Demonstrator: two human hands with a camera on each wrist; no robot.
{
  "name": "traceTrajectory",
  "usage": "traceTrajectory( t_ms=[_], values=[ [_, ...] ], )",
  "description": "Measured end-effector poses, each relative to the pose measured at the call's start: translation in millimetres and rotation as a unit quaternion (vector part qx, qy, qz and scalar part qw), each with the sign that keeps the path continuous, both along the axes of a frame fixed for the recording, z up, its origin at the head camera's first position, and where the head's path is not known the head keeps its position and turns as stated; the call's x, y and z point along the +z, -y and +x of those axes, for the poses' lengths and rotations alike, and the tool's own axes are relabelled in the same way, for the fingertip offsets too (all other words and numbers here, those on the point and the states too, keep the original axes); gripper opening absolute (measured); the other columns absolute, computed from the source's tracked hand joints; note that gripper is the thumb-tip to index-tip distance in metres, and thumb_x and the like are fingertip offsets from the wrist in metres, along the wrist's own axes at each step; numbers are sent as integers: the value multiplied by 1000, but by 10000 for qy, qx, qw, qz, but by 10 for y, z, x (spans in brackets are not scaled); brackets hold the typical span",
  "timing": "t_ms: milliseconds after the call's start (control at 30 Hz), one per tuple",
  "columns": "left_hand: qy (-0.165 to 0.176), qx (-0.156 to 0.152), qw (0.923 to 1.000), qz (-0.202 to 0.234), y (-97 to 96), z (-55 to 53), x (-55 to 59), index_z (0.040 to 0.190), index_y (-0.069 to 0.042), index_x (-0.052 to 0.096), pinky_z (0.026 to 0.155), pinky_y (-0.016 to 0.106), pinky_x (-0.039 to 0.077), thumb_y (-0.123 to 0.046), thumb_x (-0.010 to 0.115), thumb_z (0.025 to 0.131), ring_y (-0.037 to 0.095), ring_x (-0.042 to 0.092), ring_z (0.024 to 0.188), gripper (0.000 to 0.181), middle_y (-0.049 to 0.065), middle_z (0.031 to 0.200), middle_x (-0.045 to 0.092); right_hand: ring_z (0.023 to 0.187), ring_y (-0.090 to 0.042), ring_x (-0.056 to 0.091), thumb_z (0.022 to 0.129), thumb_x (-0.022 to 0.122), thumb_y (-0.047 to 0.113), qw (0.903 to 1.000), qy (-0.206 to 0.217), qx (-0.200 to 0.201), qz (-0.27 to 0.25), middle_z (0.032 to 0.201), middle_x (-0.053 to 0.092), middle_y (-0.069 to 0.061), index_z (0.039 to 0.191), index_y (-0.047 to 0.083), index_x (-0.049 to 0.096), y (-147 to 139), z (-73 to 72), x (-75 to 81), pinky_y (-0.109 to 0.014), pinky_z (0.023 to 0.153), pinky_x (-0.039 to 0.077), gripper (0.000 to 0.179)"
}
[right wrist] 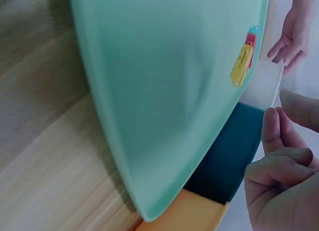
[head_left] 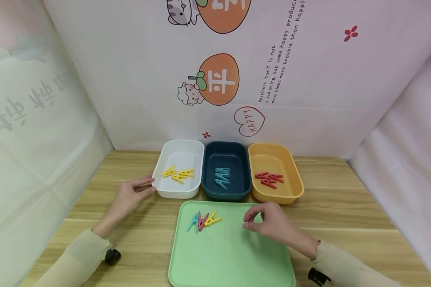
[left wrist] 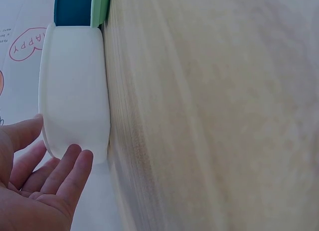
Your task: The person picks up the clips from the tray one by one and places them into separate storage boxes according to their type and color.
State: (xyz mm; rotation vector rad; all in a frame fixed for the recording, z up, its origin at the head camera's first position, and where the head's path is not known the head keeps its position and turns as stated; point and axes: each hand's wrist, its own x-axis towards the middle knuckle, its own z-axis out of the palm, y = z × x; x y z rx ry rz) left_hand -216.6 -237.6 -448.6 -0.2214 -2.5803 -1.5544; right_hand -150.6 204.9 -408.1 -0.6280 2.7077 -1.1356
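Note:
My left hand (head_left: 131,195) touches the left end of a white box (head_left: 179,192), fingers fairly straight; in the left wrist view the thumb is by the rim and the fingertips lie along its outer wall. Several yellow clothespins (head_left: 178,175) lie in that box. Over the right part of a green tray (head_left: 233,255) hovers my right hand (head_left: 273,223), its fingers loosely bent, with nothing seen between thumb and fingers. At the tray's upper left lie a blue clothespin (head_left: 193,222), a red clothespin (head_left: 202,221) and a yellow clothespin (head_left: 212,219), close together.
Right of the white box stand a dark blue box (head_left: 227,196) with several blue clothespins (head_left: 222,177) and an orange box (head_left: 278,198) with several red clothespins (head_left: 269,180). All three line up behind the tray on a wooden table (head_left: 344,223), before a printed white backdrop (head_left: 147,79).

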Motion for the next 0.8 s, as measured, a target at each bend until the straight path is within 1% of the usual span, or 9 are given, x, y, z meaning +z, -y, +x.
traceTrajectory(
  t_ms=[100, 167, 233, 300, 367, 433, 567, 667, 800],
  values=[
    [2, -1, 10000, -2, 0, -1, 3, 130, 6, 70, 86, 21, 60, -13, 80, 97, 38, 69, 117, 40, 19, 149, 57, 70, -16, 55, 89, 87, 19, 9997, 12, 61, 220, 80, 68, 15, 91, 18, 80, 75, -34, -37, -25, 57, 42, 7],
    [9, -3, 10000, -10, 0, 1, 5, 130, 6, 70, 86, 21, 60, -13, 80, 97, 38, 70, 117, 40, 19, 149, 57, 68, -13, 54, 89, 87, 19, 9993, 20, 105, 369, 80, 68, 17, 93, 18, 81, 123, -52, -66, -26, 56, 43, 7],
    [15, -10, 10000, 3, 2, -4, -2, 130, 7, 70, 85, 21, 60, -14, 80, 97, 37, 70, 116, 40, 18, 149, 57, 65, -10, 52, 89, 87, 19, 9987, -51, 196, 472, 81, 68, 17, 95, 16, 81, 170, -76, -92, -26, 55, 44, 9],
    [25, -18, 10000, 38, 5, -10, -6, 130, 7, 69, 85, 21, 60, -14, 80, 97, 38, 70, 116, 41, 18, 149, 57, 65, -9, 54, 89, 87, 19, 9981, -124, 266, 533, 83, 69, 16, 96, 16, 81, 224, -97, -114, -26, 55, 46, 10],
    [22, -25, 10000, 74, 8, -10, -8, 130, 7, 69, 85, 22, 60, -14, 80, 97, 38, 70, 116, 41, 18, 149, 57, 71, -12, 59, 89, 87, 18, 9980, -138, 314, 534, 86, 71, 13, 98, 14, 81, 278, -116, -136, -27, 59, 49, 11],
    [7, -33, 9999, 97, 10, -10, -10, 130, 7, 69, 86, 22, 60, -14, 81, 97, 38, 70, 116, 42, 18, 149, 57, 79, -16, 63, 89, 87, 17, 9979, -105, 329, 548, 90, 73, 10, 101, 13, 82, 336, -138, -159, -29, 67, 53, 14],
    [-28, -44, 10000, 80, 12, -9, -10, 130, 8, 69, 86, 22, 60, -14, 81, 96, 38, 70, 116, 42, 19, 148, 58, 91, -21, 65, 87, 88, 13, 9975, -25, 413, 568, 97, 75, 4, 105, 11, 81, 452, -183, -213, -38, 81, 57, 20],
    [-37, -33, 10000, 54, 13, -6, -6, 129, 7, 70, 85, 22, 60, -14, 81, 96, 37, 70, 116, 41, 18, 147, 59, 91, -20, 65, 86, 89, 12, 9964, -37, 504, 675, 97, 75, 3, 107, 10, 81, 531, -219, -243, -41, 85, 58, 23],
    [-28, -23, 10000, 44, 16, -3, -2, 130, 7, 70, 85, 22, 60, -16, 81, 96, 37, 70, 116, 42, 18, 146, 59, 90, -19, 64, 86, 89, 13, 9947, -4, 547, 871, 97, 74, 5, 109, 11, 82, 618, -262, -241, -38, 84, 58, 24]
  ],
)
